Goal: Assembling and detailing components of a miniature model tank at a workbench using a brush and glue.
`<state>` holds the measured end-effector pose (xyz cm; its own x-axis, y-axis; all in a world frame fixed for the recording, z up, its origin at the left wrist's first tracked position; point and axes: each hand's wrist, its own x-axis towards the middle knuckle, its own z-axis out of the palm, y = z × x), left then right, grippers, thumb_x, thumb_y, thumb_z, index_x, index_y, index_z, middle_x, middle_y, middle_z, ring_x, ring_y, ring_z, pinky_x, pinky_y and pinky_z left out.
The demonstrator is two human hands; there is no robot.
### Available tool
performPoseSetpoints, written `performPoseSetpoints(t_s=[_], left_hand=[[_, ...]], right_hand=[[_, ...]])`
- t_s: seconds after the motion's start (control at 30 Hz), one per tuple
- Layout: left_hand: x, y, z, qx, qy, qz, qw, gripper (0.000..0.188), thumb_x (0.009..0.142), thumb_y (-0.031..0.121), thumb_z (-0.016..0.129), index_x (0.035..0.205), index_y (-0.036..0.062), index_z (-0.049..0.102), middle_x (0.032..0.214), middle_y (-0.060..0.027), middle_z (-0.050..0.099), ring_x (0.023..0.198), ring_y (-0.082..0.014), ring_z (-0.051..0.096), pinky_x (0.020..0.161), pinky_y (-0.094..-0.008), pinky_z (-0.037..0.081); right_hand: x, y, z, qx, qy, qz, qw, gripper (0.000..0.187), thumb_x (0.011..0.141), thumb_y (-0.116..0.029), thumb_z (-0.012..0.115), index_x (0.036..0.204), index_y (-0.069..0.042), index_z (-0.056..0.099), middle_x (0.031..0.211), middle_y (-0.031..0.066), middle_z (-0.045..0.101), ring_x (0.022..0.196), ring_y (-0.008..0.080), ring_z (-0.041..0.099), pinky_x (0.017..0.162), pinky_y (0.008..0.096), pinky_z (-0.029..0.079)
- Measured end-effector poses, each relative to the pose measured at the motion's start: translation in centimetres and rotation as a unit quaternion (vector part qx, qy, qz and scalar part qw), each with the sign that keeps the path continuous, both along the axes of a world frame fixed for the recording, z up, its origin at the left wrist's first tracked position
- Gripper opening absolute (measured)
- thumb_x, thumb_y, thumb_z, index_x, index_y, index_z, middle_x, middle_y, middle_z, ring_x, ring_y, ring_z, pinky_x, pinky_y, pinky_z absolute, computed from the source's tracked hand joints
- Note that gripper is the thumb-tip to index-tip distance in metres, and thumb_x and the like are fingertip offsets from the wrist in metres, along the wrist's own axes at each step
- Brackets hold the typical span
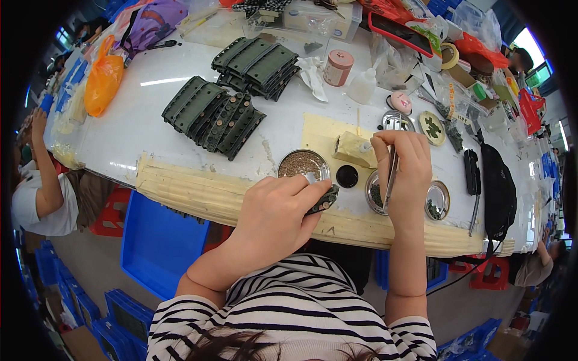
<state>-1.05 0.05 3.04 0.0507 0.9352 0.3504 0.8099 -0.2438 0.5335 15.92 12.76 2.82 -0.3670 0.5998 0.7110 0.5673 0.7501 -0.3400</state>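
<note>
My left hand [274, 207] is closed round a dark green moulded piece [327, 200] with copper-coloured round spots, just above the near table edge. In my right hand [410, 165], silver tweezers [391, 178] point downward; the thumb and fingertips are pinched together beside a tape-covered yellowish block [355, 150]. Whether the pinch holds something small, I cannot tell. A round tin [282, 166] of small brown bits lies just beyond my left hand. Between the hands sits a black round cap [347, 176]. Tins with small green parts, one partly hidden [368, 201] and another [446, 191], flank my right wrist.
Stacks of dark green curved panels [256, 63] [208, 114] lie at the far left. A pink jar [338, 67] and a clear squeeze bottle [362, 87] stand at the back. At right are a black pouch [498, 186] and a black-handled tool [472, 171]. A blue crate [159, 246] sits below the table edge.
</note>
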Motion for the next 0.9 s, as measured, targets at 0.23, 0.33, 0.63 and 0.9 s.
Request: performPoseSetpoints(t_s=[0.23, 0.33, 0.63, 0.9], left_hand=[[0.0, -0.2, 0.1, -0.002, 0.007, -0.004, 1.0, 0.04, 0.066, 0.006, 0.07, 0.106, 0.0096, 0.067, 0.076, -0.0064, 0.058, 0.065, -0.028, 0.057, 0.061, -0.0373, 0.045], [0.0, -0.3, 0.1, -0.005, 0.004, -0.007, 1.0, 0.041, 0.066, 0.006, 0.069, 0.107, 0.0101, 0.067, 0.076, -0.0061, 0.058, 0.066, -0.0275, 0.057, 0.061, -0.0367, 0.045], [0.3, -0.2, 0.1, 0.002, 0.012, -0.014, 1.0, 0.044, 0.066, 0.006, 0.069, 0.109, 0.0133, 0.067, 0.074, -0.004, 0.056, 0.062, -0.0253, 0.055, 0.059, -0.0355, 0.043], [0.3, -0.2, 0.0, 0.01, 0.011, -0.013, 1.0, 0.044, 0.067, 0.006, 0.068, 0.11, 0.0147, 0.067, 0.072, -0.0035, 0.055, 0.061, -0.0246, 0.054, 0.058, -0.0352, 0.043]], right_hand=[[0.3, -1.8, 1.0, -0.025, 0.094, 0.009, 0.995, 0.008, 0.079, 0.0, 0.069, 0.084, -0.001, 0.062, 0.075, 0.0086, 0.059, 0.07, 0.0216, 0.054, 0.065, 0.0311, 0.043], [0.7, -3.1, 0.9, -0.173, 0.166, 0.093, 0.966, 0.006, 0.083, 0.0, 0.066, 0.086, 0.0, 0.061, 0.076, 0.008, 0.058, 0.068, 0.0189, 0.053, 0.064, 0.0291, 0.043], [0.4, -4.6, 0.4, -0.395, 0.24, 0.232, 0.856, 0.007, 0.095, -0.004, 0.052, 0.094, 0.003, 0.053, 0.087, 0.0073, 0.056, 0.079, 0.0128, 0.064, 0.071, 0.0242, 0.05], [0.3, -4.6, 0.5, -0.389, 0.222, 0.225, 0.866, 0.007, 0.095, -0.004, 0.052, 0.094, 0.003, 0.053, 0.085, 0.0073, 0.056, 0.076, 0.0128, 0.064, 0.069, 0.024, 0.05]])
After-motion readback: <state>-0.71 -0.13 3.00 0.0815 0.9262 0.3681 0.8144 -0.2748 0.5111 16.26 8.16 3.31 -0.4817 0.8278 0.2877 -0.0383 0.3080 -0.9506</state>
